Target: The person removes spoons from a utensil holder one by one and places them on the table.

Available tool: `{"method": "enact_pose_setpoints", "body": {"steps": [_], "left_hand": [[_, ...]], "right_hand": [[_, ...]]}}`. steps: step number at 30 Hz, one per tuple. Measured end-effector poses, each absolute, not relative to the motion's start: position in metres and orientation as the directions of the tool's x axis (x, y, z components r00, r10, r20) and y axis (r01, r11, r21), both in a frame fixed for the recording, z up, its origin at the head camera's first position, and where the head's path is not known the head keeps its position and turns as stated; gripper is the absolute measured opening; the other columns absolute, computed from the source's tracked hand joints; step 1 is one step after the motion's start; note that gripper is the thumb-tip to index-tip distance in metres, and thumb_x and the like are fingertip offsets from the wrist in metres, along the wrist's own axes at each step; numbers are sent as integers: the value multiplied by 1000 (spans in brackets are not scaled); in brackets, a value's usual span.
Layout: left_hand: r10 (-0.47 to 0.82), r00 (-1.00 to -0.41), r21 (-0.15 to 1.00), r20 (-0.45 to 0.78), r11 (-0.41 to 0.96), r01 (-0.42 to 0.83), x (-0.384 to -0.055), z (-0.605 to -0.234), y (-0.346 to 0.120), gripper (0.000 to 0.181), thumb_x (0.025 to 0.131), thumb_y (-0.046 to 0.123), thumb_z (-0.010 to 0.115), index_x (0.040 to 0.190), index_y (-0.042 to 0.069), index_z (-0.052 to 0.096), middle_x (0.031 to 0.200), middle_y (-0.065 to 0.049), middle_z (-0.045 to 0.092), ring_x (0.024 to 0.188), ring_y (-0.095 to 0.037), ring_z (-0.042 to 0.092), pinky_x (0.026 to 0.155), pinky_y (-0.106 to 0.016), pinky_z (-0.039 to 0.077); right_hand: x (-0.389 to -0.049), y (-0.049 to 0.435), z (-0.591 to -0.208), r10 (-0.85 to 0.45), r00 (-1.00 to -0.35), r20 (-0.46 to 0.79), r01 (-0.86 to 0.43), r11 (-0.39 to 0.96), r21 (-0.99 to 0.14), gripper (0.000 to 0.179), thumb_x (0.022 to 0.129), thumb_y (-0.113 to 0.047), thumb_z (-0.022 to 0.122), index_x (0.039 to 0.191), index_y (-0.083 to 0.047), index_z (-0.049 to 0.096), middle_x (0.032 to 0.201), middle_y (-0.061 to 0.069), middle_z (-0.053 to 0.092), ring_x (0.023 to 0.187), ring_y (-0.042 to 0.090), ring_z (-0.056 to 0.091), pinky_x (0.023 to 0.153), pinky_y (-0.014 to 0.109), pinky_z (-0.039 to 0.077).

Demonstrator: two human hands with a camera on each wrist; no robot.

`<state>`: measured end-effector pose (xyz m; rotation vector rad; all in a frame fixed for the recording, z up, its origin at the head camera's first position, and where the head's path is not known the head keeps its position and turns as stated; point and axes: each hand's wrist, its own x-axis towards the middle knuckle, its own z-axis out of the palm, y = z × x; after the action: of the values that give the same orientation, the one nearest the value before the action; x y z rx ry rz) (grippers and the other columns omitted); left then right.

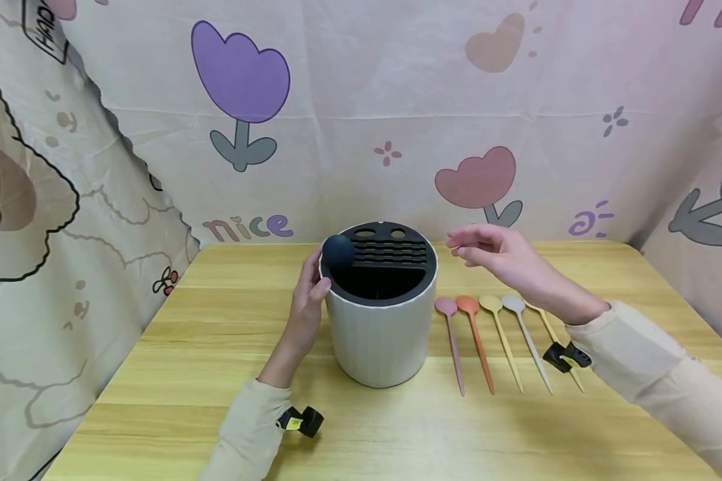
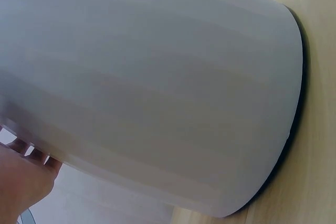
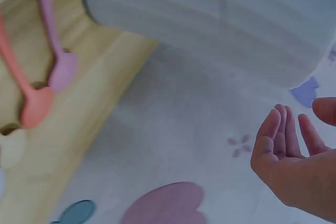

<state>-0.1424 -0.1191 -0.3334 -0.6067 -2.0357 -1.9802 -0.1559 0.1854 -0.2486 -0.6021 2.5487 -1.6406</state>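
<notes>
A white, round utensil holder [image 1: 380, 341] with a black slotted top [image 1: 391, 250] stands upright on the table. My left hand [image 1: 308, 294] holds it by its left side, thumb near the front rim; in the left wrist view the fingers [image 2: 51, 162] reach along its wall. At the top's left edge is a dark blue ball-shaped piece [image 1: 339, 252]. My right hand [image 1: 493, 254] hovers in the air right of the holder, fingers loosely bent and holding nothing. Below it lie a pink spoon [image 1: 446, 307], an orange spoon [image 1: 468, 306] and several pale ones, side by side.
The wooden table [image 1: 216, 374] ends at a patterned cloth backdrop [image 1: 349, 80] behind the holder. A small black device [image 1: 301, 421] is strapped at the left wrist, and another device [image 1: 567, 357] at the right wrist partly covers the rightmost yellow spoon [image 1: 544, 319].
</notes>
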Motion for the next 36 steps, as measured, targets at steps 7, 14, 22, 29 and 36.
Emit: {"method": "enact_pose_setpoints", "body": {"steps": [7,14,22,29,36], "left_hand": [[122,-891,897,437,14,442,-141,-333,-118,69,87,30,38,150,3,25,154,-17,25,137,-33,27,110,-55,21],[113,-895,900,431,20,435,-141,-331,-116,69,87,29,38,150,3,26,153,-17,26,136,-34,29,110,-56,22],[106,-899,904,424,16,428,-140,-331,-117,69,87,29,38,150,3,26,154,-16,24,137,-34,27,110,-56,20],[115,-900,906,420,-2,422,-141,-332,-118,68,88,29,38,150,3,26,153,-16,25,135,-34,29,110,-55,21],[125,-899,907,419,-23,420,-140,-332,-119,68,88,28,38,150,3,25,153,-17,27,135,-34,31,110,-54,22]], "right_hand": [[-147,168,-223,-370,-905,211,-340,331,-880,33,95,-10,57,125,3,58,119,15,63,98,13,64,83,26,51],[-146,148,-206,-456,-874,167,-319,280,-906,34,94,-8,57,126,5,57,119,18,63,104,20,63,81,30,52],[-156,121,-187,-478,-877,53,-226,312,-923,35,94,-9,56,127,2,58,121,17,63,108,25,61,82,34,52],[-165,93,-181,-433,-896,-95,0,214,-977,36,96,-7,53,130,3,54,128,21,58,110,27,59,88,37,51],[-170,69,-188,-404,-900,-162,102,167,-981,32,94,-7,58,124,2,60,120,17,63,103,25,63,85,36,52]]}}
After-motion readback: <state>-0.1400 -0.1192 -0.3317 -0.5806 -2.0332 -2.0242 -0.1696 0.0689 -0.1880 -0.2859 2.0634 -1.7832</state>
